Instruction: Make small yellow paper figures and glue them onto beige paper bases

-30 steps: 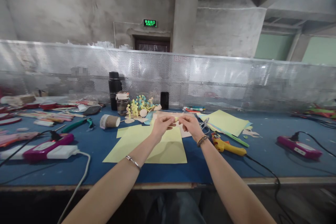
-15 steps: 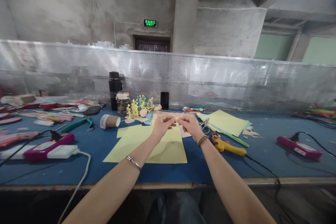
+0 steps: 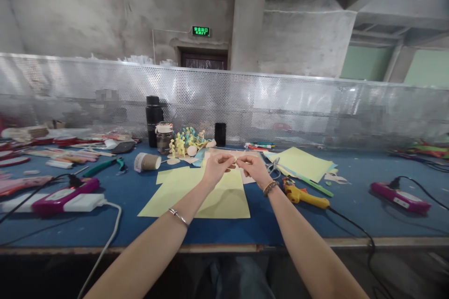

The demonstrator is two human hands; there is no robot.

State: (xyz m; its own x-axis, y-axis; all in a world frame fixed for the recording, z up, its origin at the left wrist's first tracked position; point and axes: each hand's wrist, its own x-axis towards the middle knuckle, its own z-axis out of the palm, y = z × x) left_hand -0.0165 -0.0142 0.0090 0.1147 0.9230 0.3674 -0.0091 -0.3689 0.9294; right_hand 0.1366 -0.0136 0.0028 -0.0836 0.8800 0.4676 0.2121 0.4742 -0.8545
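My left hand (image 3: 220, 166) and my right hand (image 3: 253, 167) meet fingertip to fingertip above the table. Both are closed in a pinch on one small pale yellow piece (image 3: 235, 160), perhaps paper; the fingers cover most of it. Below them lie yellow paper sheets (image 3: 196, 196). A pink sheet (image 3: 248, 178) shows behind and under my right hand. Just right of that hand rest scissors (image 3: 274, 166), partly hidden by the wrist. Behind my left hand stand small yellow figures (image 3: 179, 145) beside a heap of yellow and blue pieces (image 3: 192, 136).
A yellow glue gun (image 3: 305, 195) with a black cord lies right of my wrist, near a green strip (image 3: 315, 186) and more yellow sheets (image 3: 303, 163). Leftward are a tipped paper cup (image 3: 147, 161), green-handled pliers (image 3: 100, 167) and a purple power strip (image 3: 65, 196). A black bottle (image 3: 153, 121) and phone (image 3: 220, 134) stand behind.
My fingertips have shifted very slightly around the small yellow piece, and less of it shows between them. Everything on the table stays where it was.
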